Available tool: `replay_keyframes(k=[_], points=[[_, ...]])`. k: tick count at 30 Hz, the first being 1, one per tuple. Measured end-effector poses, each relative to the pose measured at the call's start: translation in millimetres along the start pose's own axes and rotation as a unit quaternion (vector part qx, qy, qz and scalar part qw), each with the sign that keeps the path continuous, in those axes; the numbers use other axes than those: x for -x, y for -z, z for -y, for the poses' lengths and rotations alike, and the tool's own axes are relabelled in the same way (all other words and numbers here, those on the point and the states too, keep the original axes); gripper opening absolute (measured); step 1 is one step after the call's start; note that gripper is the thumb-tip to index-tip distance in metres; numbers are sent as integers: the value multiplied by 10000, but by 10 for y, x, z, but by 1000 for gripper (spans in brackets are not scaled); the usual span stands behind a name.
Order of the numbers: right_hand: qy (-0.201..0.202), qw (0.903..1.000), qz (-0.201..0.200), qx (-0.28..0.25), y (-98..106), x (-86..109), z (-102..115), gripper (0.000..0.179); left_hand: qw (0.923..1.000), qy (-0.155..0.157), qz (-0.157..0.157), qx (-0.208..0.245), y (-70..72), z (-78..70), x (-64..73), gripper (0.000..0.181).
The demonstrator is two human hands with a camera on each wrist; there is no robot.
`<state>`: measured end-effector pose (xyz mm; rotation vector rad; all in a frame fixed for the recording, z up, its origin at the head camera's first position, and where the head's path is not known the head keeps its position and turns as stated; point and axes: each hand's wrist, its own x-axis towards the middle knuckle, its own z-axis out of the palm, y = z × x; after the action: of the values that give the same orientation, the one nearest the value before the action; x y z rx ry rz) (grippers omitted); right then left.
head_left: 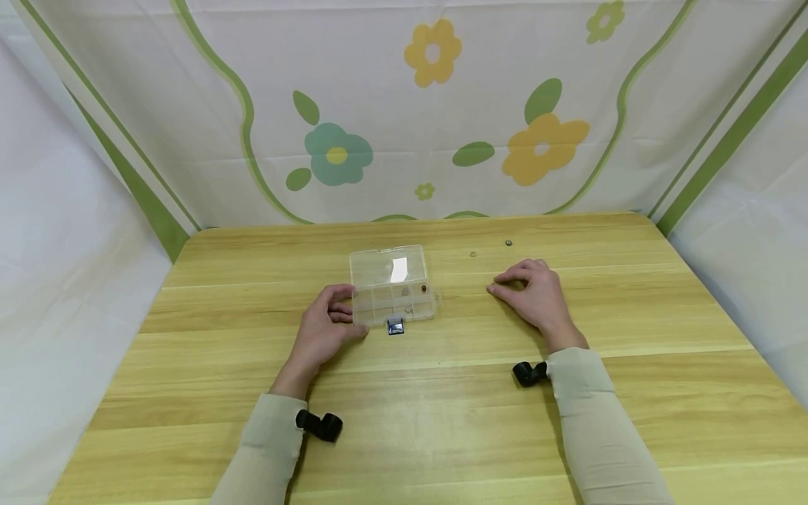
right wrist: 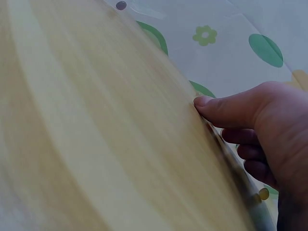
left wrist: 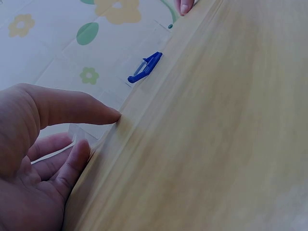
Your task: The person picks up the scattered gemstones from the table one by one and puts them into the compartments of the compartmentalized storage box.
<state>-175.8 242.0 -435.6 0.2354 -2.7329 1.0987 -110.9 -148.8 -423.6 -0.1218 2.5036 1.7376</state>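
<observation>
Tabletop [head_left: 442, 421] bears a box [head_left: 375, 268] between hands [head_left: 320, 333] [head_left: 536, 298], left gripping it, right pinched, hold unclear.

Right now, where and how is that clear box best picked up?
Probably grip the box by its base's short ends, from left and right: the open lid lies behind, the blue clasp juts out in front, and small pieces sit inside.

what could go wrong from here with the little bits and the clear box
With the lid open, a bump from the left hand at the clear box might spill the brown piece inside. The dark piece and pale piece lie loose beyond the right hand, so a brush could scatter them. Whether that hand pinches something is unclear; if so, it could slip.
</observation>
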Motion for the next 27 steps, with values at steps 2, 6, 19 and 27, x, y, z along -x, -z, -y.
replay_keyframes(k=[2, 6, 19, 27], points=[[18, 10000, -7, -10, 4, -2, 8, 15, 10000, -9, -4, 2, -1, 0, 0, 73], [31, 10000, -13, -15, 8, -4, 16, 12, 10000, -26, -6, -4, -3, 3, -1, 73], [83, 9999, -71, -27, -22, -13, 16, 11, 10000, -39, -19, -11, -2, 10, -6, 72], [70, 9998, -118, 117, -42, 2, 26, 13, 10000, -24, -16, -45, 0, 8, 3, 72]])
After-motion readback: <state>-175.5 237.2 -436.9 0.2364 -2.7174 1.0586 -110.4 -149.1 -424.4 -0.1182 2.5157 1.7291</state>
